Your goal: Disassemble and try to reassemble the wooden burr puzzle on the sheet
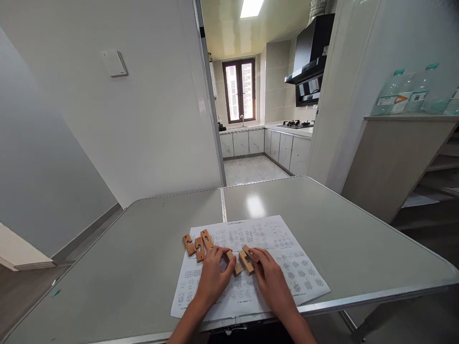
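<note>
My left hand (214, 273) is closed around a light wooden puzzle block (237, 270), thumb and fingers on its sides. My right hand (271, 277) pinches a second light wooden piece (247, 249) with its fingertips. Just below that piece, close to the right fingers, is a notched wooden block (245, 263); whether the two touch is unclear. Left of my left hand lie three darker, flat wooden pieces with cut-outs: one at the far left (188, 245), a middle one (199, 250) and an upper one (206, 238). A printed sheet (233, 301) of small diagrams lies under both hands.
The grey folding table (118, 267) has a metal rim and a seam (223, 203) across it. Beyond it, a doorway leads into a kitchen with a window (239, 91). Plastic bottles (390, 93) stand on a shelf unit (398, 157) at the right.
</note>
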Demonstrator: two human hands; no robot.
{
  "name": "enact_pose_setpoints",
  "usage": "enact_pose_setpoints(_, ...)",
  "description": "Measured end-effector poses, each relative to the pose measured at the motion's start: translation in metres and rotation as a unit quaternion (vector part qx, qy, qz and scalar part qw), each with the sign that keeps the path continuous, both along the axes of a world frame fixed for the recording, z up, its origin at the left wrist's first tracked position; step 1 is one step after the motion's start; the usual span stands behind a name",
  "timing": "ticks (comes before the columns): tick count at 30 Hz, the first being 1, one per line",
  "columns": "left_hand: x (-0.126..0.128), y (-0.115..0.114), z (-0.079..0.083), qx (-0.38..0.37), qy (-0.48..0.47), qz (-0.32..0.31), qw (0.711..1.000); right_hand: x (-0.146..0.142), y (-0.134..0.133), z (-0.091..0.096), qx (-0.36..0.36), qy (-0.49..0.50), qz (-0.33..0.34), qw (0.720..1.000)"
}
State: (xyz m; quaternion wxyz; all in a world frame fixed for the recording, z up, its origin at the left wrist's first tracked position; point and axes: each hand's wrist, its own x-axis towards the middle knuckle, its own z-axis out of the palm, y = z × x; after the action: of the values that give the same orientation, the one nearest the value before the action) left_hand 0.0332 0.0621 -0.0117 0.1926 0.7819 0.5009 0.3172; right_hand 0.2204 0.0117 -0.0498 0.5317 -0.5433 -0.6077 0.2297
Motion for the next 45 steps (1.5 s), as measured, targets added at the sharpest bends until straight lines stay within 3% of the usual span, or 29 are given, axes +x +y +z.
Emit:
enact_pose_setpoints(8, -0.001, -0.004, 0.002, -0.012, -0.03, 0.0, 0.999, -0.002, -0.005, 0.011, -0.018, 0.042, 0.054, 0.997)
enact_pose_setpoints(15, -0.001, -0.011, 0.001, 0.0, 0.012, -0.074, 0.997, -0.003, -0.004, 0.005, -0.06, 0.13, 0.089, 0.986)
enact_pose_setpoints(23, 0.002, -0.009, 0.003, 0.004, 0.041, -0.119, 0.992, -0.002, -0.005, 0.009, -0.06, 0.13, 0.061, 0.988)
enact_pose_setpoints(29, -0.024, -0.015, 0.002, 0.041, 0.039, -0.034, 0.998, -0.003, -0.006, 0.009, -0.078, 0.112, 0.065, 0.988)
enact_pose_setpoints(37, -0.118, -0.003, 0.01, 0.071, 0.044, 0.188, 0.978, -0.002, -0.007, 0.014, -0.097, 0.105, 0.069, 0.987)
enact_pose_setpoints(41, -0.143, 0.014, 0.015, 0.038, 0.048, 0.202, 0.977, -0.002, -0.008, 0.015, -0.08, 0.115, 0.067, 0.988)
enact_pose_setpoints(45, -0.146, 0.027, 0.009, 0.003, 0.054, 0.176, 0.983, -0.003, -0.009, 0.016, -0.073, 0.121, 0.067, 0.988)
